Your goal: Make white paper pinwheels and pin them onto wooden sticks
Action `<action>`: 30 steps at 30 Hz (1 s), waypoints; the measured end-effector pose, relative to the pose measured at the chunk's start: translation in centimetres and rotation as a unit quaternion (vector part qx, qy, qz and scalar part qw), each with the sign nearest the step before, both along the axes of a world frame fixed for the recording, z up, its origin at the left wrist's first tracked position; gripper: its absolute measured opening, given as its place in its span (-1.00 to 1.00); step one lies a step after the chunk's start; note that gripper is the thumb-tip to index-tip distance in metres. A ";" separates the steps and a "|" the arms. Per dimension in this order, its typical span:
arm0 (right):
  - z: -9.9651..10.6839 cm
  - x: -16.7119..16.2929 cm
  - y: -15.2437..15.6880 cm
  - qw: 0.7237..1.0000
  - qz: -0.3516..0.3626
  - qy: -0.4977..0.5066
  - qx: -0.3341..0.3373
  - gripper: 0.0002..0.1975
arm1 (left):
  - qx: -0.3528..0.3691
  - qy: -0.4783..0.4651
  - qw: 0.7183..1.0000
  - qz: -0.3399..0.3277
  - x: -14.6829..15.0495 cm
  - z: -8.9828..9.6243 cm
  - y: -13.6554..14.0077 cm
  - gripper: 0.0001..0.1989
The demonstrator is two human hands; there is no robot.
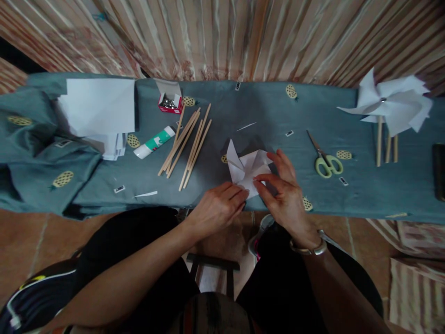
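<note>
A white paper pinwheel (247, 172), partly folded, lies near the front edge of the cloth-covered bench. One of its points stands up at the left. My left hand (219, 206) is closed on the pinwheel's lower left side, fingers pressed together over the paper. From the right, my right hand (287, 197) pinches the paper near the middle between thumb and index finger, while its other fingers reach over the right corner. A bracelet circles my right wrist. The fingers partly cover the lower edges of the paper.
Left of the hands lie several wooden sticks (194, 150), a glue tube (155, 142), a small red box of metal pins (170, 102) and stacked white paper (100, 106). Green-handled scissors (327, 162) lie to the right. Finished pinwheels (392, 102) on sticks are at far right. Paper slivers (246, 126) are scattered.
</note>
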State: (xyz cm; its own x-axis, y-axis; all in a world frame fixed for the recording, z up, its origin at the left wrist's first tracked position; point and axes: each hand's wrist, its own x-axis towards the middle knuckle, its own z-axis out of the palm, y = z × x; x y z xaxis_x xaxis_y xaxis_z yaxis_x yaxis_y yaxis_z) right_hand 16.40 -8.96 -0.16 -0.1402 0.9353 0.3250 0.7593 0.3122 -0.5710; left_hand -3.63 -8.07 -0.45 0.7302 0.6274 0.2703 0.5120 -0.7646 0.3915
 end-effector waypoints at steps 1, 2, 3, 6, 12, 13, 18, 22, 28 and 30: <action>0.0 -0.1 0.1 1.000 -0.002 -0.005 0.001 -0.88 | 0.000 -0.001 1.000 0.003 0.0 0.0 0.0 -0.81; 0.0 -0.2 0.2 1.000 -0.003 -0.010 0.002 -0.88 | 0.000 -0.002 1.000 0.005 0.0 0.0 0.0 -0.81; 0.0 -0.3 0.2 1.000 -0.003 -0.015 0.003 -0.88 | 0.001 -0.005 1.000 0.008 0.0 0.0 -0.1 -0.80; 0.0 -0.5 0.4 1.000 -0.008 -0.023 0.007 -0.88 | 0.001 -0.013 1.000 0.015 0.0 0.0 -0.1 -0.76; -0.3 -0.7 0.6 0.999 -0.011 -0.033 0.005 -0.88 | -0.006 0.013 1.000 -0.014 -0.1 0.2 0.0 -0.75; -0.4 -0.6 0.6 0.999 -0.011 -0.032 0.009 -0.89 | -0.005 0.016 1.000 -0.015 -0.1 0.2 0.0 -0.76; -0.9 -0.6 0.7 0.999 -0.012 -0.035 0.005 -0.90 | 0.005 0.012 1.000 -0.014 0.1 0.2 0.2 -0.77; -1.2 -0.7 0.8 1.000 -0.014 -0.025 0.012 -0.89 | 0.003 0.019 1.000 -0.014 0.1 0.2 0.3 -0.78; -1.4 -0.8 0.8 0.999 -0.021 -0.023 0.026 -0.90 | -0.001 0.011 1.000 -0.013 0.1 0.2 0.2 -0.79; -1.4 -0.8 0.8 0.999 -0.022 -0.019 0.028 -0.90 | -0.005 0.009 1.000 -0.011 0.1 0.2 0.2 -0.79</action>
State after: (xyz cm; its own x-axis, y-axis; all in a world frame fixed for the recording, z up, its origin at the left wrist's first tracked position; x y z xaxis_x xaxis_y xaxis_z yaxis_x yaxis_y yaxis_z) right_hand 15.63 -8.18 -1.52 -0.1121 0.9217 0.3713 0.7945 0.3076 -0.5237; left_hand -3.54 -7.83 -0.23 0.7486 0.6136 0.2511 0.5017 -0.7719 0.3905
